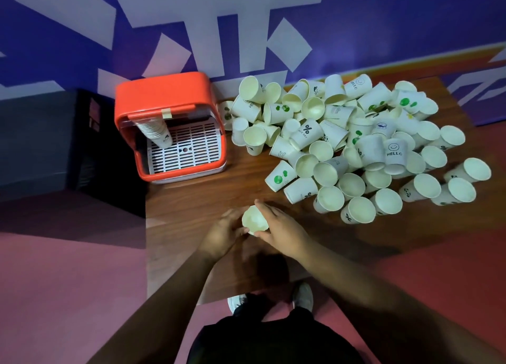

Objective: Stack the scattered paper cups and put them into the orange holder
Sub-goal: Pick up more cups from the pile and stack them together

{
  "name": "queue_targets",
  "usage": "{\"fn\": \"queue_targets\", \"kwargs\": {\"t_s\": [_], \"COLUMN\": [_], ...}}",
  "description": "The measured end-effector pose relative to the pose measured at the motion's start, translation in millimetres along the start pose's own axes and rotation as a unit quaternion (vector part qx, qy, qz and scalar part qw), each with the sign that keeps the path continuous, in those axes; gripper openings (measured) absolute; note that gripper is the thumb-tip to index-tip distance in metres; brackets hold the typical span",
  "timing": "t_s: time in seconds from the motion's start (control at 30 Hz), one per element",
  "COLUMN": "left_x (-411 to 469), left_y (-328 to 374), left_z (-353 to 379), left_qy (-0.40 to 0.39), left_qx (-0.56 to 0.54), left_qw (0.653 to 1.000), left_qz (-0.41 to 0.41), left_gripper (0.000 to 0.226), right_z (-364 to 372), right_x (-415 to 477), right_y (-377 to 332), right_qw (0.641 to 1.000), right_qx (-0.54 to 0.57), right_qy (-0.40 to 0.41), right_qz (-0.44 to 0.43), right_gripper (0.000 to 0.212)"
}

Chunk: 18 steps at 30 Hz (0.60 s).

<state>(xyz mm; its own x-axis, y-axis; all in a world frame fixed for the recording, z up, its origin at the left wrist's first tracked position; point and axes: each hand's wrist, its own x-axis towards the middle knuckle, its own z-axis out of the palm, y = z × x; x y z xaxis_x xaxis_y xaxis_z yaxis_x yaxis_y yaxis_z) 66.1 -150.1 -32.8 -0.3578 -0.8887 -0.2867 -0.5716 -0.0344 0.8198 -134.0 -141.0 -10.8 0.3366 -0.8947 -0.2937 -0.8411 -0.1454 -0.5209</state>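
A white paper cup [254, 220], mouth towards me, sits between my hands near the front middle of the wooden table [197, 199]. My left hand [223, 233] curls around its left side, and my right hand [279, 226] grips it from the right and over the top. Whether more cups are nested under it is hidden. A big heap of scattered paper cups [350, 144] covers the right half of the table. The orange holder [164, 97] stands at the back left with a stack of cups [157, 129] hanging inside it over a white slotted tray [189, 150].
A purple wall with white shapes runs behind the table. A dark box [90, 144] stands left of the holder, beyond the table's left edge. My shoes [302, 298] show below the table's front edge on the red floor.
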Motion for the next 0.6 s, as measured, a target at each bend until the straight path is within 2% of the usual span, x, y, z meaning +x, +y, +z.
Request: {"fn": "queue_targets", "kwargs": {"t_s": [0.13,0.27,0.4,0.5,0.6], "left_x": [2.4,4.8,19.8,35.9,56.0], "left_y": [6.3,23.7,57.7,90.6,116.5], "left_z": [5.0,9.3,27.4,55.7,90.7], "left_qy": [0.013,0.078,0.071,0.061,0.051], "left_qx": [0.048,0.063,0.068,0.066,0.090], "left_qw": [0.999,0.995,0.995,0.994,0.993], "left_qz": [0.005,-0.008,0.025,0.056,0.053], "left_gripper": [0.053,0.043,0.039,0.035,0.032], "right_z": [-4.3,-20.8,-42.8,-53.0,-54.8], "right_x": [-4.4,-28.0,-70.8,-97.0,-109.4], "right_y": [6.2,31.2,88.0,130.4,158.6], "right_qw": [0.999,0.987,0.968,0.956,0.955], "right_qx": [0.037,0.063,0.034,0.012,-0.014], "right_qy": [0.028,0.140,0.226,0.243,0.215], "right_qz": [0.014,0.044,0.104,0.162,0.204], "right_gripper": [0.078,0.061,0.044,0.035,0.033]}}
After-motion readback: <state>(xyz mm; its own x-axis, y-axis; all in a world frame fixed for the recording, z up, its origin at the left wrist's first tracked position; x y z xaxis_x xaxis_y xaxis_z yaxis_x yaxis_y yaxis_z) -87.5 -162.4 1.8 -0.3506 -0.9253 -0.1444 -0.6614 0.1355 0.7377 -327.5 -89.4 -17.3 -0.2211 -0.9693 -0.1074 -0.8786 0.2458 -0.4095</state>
